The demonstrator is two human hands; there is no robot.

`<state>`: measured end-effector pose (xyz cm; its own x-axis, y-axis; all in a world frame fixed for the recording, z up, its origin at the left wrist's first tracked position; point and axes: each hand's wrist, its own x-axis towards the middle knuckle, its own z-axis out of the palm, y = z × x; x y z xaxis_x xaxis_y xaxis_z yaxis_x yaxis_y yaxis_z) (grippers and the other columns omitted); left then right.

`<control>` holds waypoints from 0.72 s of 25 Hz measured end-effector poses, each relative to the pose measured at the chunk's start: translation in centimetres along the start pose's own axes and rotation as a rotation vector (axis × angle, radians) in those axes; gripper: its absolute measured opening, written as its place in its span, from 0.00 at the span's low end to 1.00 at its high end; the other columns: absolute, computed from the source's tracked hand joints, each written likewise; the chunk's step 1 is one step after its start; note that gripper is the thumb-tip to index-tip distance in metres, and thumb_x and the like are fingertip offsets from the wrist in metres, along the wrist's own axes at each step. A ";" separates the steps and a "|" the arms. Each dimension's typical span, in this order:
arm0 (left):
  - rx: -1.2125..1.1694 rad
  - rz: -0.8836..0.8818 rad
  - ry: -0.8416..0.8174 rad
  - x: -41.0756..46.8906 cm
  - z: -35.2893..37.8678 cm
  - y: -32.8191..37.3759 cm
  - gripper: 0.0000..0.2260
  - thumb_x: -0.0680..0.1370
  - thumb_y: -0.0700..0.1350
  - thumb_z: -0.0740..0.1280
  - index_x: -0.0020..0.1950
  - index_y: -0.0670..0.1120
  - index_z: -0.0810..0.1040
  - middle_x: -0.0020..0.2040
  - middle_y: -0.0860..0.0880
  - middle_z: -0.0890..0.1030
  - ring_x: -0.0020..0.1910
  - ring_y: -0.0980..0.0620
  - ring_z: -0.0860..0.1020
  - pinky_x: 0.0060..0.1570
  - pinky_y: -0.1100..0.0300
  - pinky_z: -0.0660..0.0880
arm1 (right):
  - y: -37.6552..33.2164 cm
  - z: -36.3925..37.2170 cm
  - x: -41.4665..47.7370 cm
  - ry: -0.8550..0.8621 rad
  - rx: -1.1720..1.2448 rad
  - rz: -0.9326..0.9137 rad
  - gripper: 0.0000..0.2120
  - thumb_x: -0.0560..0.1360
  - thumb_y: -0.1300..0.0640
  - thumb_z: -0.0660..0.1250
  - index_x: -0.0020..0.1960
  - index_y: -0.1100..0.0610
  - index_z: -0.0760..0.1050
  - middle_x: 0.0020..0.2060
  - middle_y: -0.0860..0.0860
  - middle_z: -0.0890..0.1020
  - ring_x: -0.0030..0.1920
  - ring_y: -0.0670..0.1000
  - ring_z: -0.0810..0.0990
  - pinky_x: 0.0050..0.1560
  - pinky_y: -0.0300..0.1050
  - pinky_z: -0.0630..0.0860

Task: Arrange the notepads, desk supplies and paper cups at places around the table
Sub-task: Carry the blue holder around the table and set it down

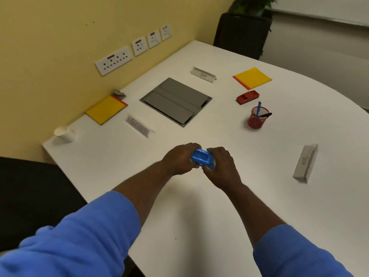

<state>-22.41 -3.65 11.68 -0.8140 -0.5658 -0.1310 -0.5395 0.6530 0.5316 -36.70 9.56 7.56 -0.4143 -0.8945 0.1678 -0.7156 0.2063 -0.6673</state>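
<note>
So we've got both hands wrapped around a small blue desk gadget (203, 158), probably a stapler or tape dispenser, hard to say with fingers over it. The left hand (179, 158) is curled shut on its near-left end and the right hand (220, 164) is closed on the other end, low over the white table (199, 216), and we can't tell if it's touching down or hovering. Taking the grey cable hatch (175, 101) as our landmark, the gadget sits well on the near side of it. Left of the hatch there's a yellow notepad (105, 109), a name card (138, 126) just near of that, and a paper cup (64, 133) further out by the table edge. Right of the hatch: another name card (203, 74), a second yellow notepad (252, 77), a red eraser-looking thing (247, 96) and a red mesh pen pot (256, 118). A third name card (305, 162) stands far right with nothing by it. What could go wrong: fumbling the handover between hands and dropping it, clipping that top-heavy pen pot with a sleeve on the way across, or parking the gadget at a place that already has one.
</note>
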 end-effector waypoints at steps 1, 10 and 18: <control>0.000 -0.005 0.017 -1.1 -0.7 -0.3 0.21 0.74 0.49 0.77 0.64 0.50 0.75 0.57 0.52 0.83 0.51 0.50 0.80 0.52 0.55 0.77 | -0.9 0.2 -0.1 -0.010 0.000 -0.013 0.26 0.70 0.54 0.76 0.66 0.54 0.74 0.58 0.49 0.77 0.57 0.50 0.74 0.58 0.44 0.70; 0.000 -0.052 0.071 -5.3 -6.4 -8.4 0.22 0.74 0.52 0.77 0.64 0.49 0.75 0.56 0.50 0.83 0.51 0.50 0.80 0.52 0.55 0.76 | -8.2 6.3 4.4 -0.123 -0.037 -0.102 0.22 0.69 0.54 0.76 0.62 0.52 0.77 0.52 0.48 0.81 0.51 0.50 0.78 0.55 0.47 0.74; -0.062 -0.163 0.093 -0.4 -11.1 -21.5 0.28 0.77 0.55 0.73 0.74 0.50 0.71 0.70 0.47 0.78 0.68 0.45 0.77 0.68 0.48 0.76 | -12.2 14.9 15.4 -0.198 -0.019 -0.075 0.26 0.66 0.54 0.77 0.62 0.52 0.75 0.52 0.45 0.78 0.50 0.46 0.74 0.49 0.39 0.70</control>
<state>-8.05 -23.05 9.63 -0.6922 -0.7074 -0.1429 -0.6458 0.5188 0.5602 -25.93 -12.62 7.46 -0.2426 -0.9676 0.0693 -0.7512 0.1422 -0.6446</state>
